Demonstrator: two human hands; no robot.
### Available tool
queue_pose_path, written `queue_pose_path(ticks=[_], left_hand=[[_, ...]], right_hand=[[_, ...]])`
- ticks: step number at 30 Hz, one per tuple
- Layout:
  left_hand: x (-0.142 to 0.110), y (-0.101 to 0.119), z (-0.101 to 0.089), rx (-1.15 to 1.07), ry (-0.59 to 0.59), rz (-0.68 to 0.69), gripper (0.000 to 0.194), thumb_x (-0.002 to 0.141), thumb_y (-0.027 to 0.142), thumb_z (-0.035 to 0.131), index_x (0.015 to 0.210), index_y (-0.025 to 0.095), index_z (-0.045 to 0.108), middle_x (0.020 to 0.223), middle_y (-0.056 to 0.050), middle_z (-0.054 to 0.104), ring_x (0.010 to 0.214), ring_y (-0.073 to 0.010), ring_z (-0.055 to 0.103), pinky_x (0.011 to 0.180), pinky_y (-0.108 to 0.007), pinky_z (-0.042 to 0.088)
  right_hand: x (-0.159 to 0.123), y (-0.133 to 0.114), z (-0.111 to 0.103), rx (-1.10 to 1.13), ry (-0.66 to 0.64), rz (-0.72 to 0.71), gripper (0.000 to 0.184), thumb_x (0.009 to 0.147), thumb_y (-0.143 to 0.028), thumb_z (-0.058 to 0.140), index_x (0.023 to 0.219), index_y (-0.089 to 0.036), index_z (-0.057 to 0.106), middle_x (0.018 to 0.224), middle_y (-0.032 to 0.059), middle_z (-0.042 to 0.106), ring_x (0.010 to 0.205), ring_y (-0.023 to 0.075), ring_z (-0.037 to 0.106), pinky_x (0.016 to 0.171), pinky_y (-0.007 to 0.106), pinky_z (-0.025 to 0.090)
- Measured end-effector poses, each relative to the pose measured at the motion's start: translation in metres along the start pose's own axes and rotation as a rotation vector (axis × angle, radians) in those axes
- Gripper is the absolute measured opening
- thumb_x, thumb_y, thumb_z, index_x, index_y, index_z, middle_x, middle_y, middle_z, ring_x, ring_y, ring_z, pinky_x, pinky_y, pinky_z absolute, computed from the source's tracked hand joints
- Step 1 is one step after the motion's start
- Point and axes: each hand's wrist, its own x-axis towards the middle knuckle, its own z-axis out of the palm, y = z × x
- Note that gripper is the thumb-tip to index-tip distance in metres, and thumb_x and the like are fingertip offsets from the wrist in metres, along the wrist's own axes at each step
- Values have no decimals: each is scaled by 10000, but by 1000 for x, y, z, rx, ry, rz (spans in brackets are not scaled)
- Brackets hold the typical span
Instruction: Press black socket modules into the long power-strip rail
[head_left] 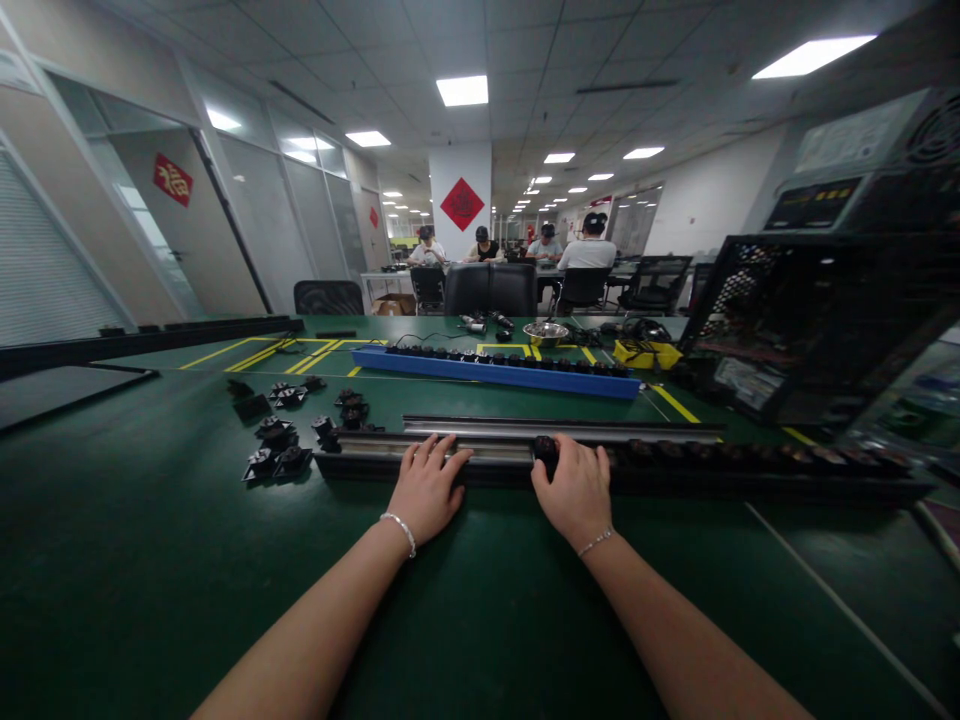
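Note:
A long black rail [495, 466] with a silvery channel lies across the green table in front of me. My left hand [429, 490] rests on its left part, fingers stretched out over the channel. Farther right, my right hand [576, 485] has its thumb and fingers around a small black round part [545, 452] at the channel. A row of similar dark parts [750, 457] fills the rail to the right of that hand. Behind it lies a second rail [555, 429], close and parallel. Several loose black parts with square bases [277, 455] are scattered at the left end.
A blue rail [495, 373] holding a row of black parts lies farther back. Beyond are a metal bowl [546, 331] and a yellow bin [646, 353]. An open computer case [817, 310] stands at right, a dark flat panel [67, 385] at left. People [592, 245] sit in the background.

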Motion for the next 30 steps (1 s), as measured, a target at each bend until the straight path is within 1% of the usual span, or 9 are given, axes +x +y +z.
queue_pose_path(ticks=[3, 7, 16, 22, 30], left_hand=[[0, 0, -1, -3, 2, 3, 513, 786, 304, 521, 1293, 330, 444, 1409, -47, 405, 1308, -276, 309, 1062, -486, 233], [-1, 0, 0, 2, 11, 16, 551, 780, 296, 534, 1313, 364, 414, 1404, -45, 408, 1307, -276, 311, 1057, -491, 236], [-1, 3, -2, -15, 1, 40, 565, 762, 261, 554, 1298, 383, 423, 1410, -54, 394, 1326, -294, 276, 1052, -521, 223], [-2, 9, -3, -53, -20, 130, 561, 768, 279, 567, 1298, 388, 419, 1426, -42, 366, 1349, -283, 226, 1067, -526, 199], [-2, 11, -4, -42, -29, 128, 579, 777, 293, 566, 1320, 396, 392, 1435, -58, 349, 1341, -284, 238, 1058, -527, 208]], right_hand=[[0, -1, 0, 34, -2, -24, 338, 790, -303, 463, 1073, -125, 515, 1017, 113, 635, 1028, 251, 531, 1056, 475, 197], [-1, -2, 1, 71, -14, -79, 301, 779, -272, 472, 1035, -131, 541, 996, 107, 640, 1014, 240, 536, 1052, 463, 229], [-2, -1, 3, 154, -18, -205, 324, 772, -234, 480, 1071, -139, 561, 1044, 100, 641, 1050, 228, 530, 1056, 453, 250], [-1, -1, 3, 177, -44, -217, 346, 759, -215, 480, 1082, -128, 568, 1064, 106, 638, 1068, 226, 522, 1060, 446, 251], [0, -3, -1, 216, -111, -246, 418, 733, -189, 468, 1139, -140, 555, 1123, 94, 627, 1125, 220, 492, 1066, 437, 243]])
